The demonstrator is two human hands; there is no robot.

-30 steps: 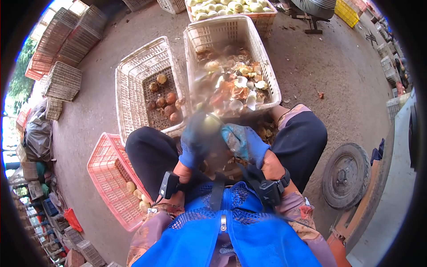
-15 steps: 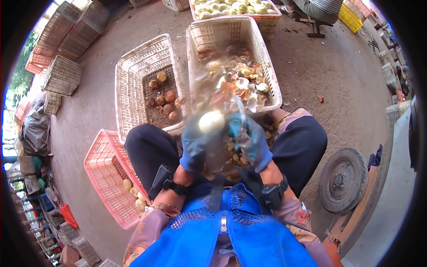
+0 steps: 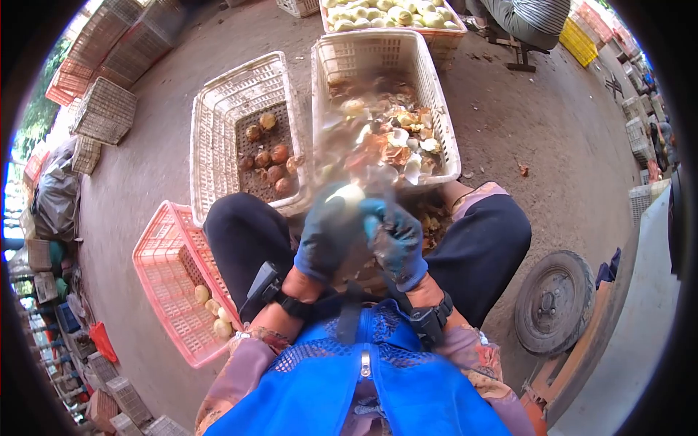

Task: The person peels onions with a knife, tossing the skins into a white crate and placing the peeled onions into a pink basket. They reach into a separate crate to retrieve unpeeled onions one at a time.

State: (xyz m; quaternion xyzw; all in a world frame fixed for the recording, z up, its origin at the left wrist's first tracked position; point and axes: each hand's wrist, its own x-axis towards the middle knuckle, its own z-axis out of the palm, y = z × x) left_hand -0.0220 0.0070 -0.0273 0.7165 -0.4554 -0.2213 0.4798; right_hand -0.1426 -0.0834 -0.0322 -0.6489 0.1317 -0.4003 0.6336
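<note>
My left hand (image 3: 326, 231), in a blue-grey glove, is closed on a pale peeled onion (image 3: 346, 198) above my knees. Right beside it, my right hand (image 3: 395, 237) in a similar glove has its fingers curled; whatever they hold is blurred. Beyond both hands stands a white crate (image 3: 318, 109) with onion skins (image 3: 396, 154) inside. A second white crate (image 3: 202, 145) to its left holds several brown unpeeled onions (image 3: 275, 173). Near my left knee, a pink crate (image 3: 156, 272) contains several pale onions (image 3: 222, 328).
At the top is a crate full of pale onions (image 3: 400, 14). A seated person (image 3: 534, 20) is at the upper right, near a yellow crate (image 3: 578, 40). A wheel (image 3: 554, 302) lies at the right. Stacked crates (image 3: 105, 109) stand at the upper left.
My right hand has moved slightly down and left, and its fingers have drawn in. The onion in my left hand is now partly covered. The view has shifted a little.
</note>
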